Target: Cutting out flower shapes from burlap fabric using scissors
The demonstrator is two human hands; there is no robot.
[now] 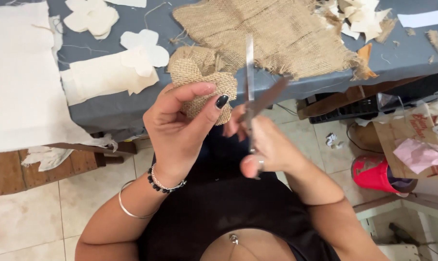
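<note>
Our left hand fingers pinch a burlap piece; our right hand fingers grip open scissors just beside it, above the grey surface.

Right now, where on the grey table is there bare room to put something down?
Bare grey table shows right of the large burlap sheet, below the white scraps, and in a narrow strip along the front edge under the cream fabric pieces. The left side is crowded by white cloth and cut shapes.
</note>
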